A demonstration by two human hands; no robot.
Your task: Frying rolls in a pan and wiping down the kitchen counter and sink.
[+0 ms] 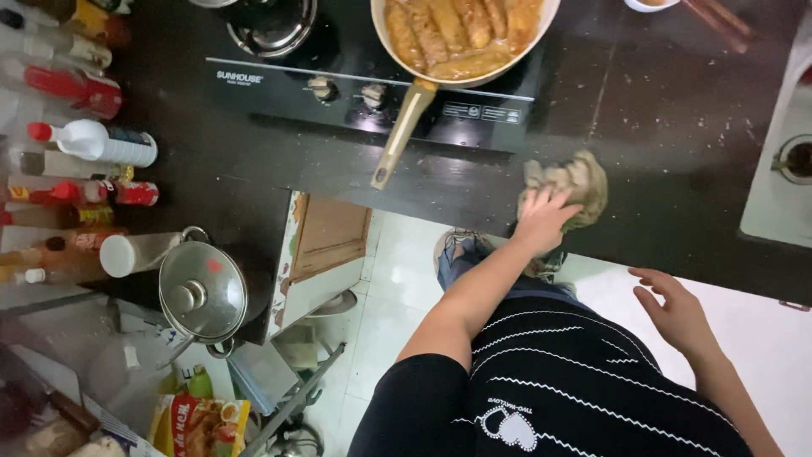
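Dark and speckled with crumbs, the tabletop runs across the upper half of the view, with pale floor tiles below it. At about 9 o'clock a row of sauce and seasoning bottles lies along the left edge, and just below them, near 8 o'clock, stands a steel pot with a glass lid. At 12 o'clock a black gas stove carries a cream pan of browned food pieces in sauce, its long handle pointing down toward 6 o'clock.

Right of the handle, close to the tabletop's near edge, the person's left hand lies flat on a crumpled beige cloth. Its grip is not closed: the fingers are spread and press on the cloth's lower left part, so most of the cloth lies beyond the fingertips, toward 1 o'clock from the palm.

Further right, at about 4 o'clock, the right hand hovers off the tabletop's edge over the floor, open, fingers loosely extended, holding nothing. The cloth lies at 11 o'clock from it, well apart.
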